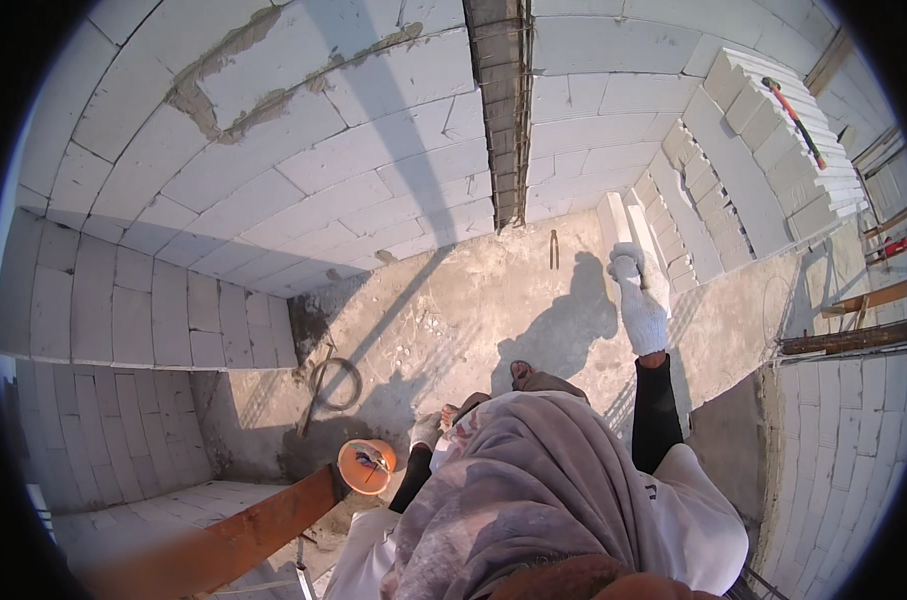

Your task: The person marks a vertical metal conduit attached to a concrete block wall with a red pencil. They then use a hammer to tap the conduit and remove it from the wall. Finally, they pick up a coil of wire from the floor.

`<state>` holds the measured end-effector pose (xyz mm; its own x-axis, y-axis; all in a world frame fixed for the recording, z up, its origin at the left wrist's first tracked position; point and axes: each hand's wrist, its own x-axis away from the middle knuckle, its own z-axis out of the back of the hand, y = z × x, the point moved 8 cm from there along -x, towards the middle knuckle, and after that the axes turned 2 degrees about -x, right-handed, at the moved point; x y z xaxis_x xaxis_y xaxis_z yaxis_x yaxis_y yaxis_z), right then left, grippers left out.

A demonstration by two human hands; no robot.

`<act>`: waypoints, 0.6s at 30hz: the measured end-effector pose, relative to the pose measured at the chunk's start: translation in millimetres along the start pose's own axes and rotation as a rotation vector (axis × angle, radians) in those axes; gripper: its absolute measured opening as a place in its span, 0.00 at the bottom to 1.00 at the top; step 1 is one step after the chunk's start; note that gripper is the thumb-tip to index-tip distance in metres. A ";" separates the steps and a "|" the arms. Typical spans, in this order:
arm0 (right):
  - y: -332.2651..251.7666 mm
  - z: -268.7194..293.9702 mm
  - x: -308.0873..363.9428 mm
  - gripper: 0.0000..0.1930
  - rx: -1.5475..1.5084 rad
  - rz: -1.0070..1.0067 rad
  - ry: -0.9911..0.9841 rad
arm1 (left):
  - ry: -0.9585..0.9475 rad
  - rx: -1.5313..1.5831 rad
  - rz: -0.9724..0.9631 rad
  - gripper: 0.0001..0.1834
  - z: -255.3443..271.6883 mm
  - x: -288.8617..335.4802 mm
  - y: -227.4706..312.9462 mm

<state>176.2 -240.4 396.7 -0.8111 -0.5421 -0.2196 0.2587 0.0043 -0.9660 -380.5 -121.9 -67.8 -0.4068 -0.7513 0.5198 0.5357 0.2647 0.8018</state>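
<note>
My right hand (644,305), in a white knit glove, stretches forward to the near end of a narrow white block (615,215) beside a stack of blocks. Its fingers look closed over that block's end, and the palm side is hidden. A second narrow white block (638,218) stands right alongside. My left hand (427,430), also gloved, hangs low beside my leg, close to an orange bucket (366,467) with tools in it. The left fingers are too small and partly hidden to read.
A tall stack of white blocks (764,150) at the right carries a hammer with a red-and-black handle (796,123). Pincers (555,250) and a coiled black hose (336,385) lie on the concrete floor. A rusty beam (264,525) crosses the lower left. Block walls (274,130) enclose the far side.
</note>
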 end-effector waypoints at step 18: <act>-367.0 117.5 18.4 0.18 -0.111 1.535 0.074 | 0.221 0.093 0.452 0.22 -16.0 56.3 1.1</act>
<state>127.9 -350.7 763.2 0.1663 0.0841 -0.9825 0.8055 0.5632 0.1845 -390.9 -173.6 -42.3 0.0220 -0.6564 0.7541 0.5499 0.6379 0.5392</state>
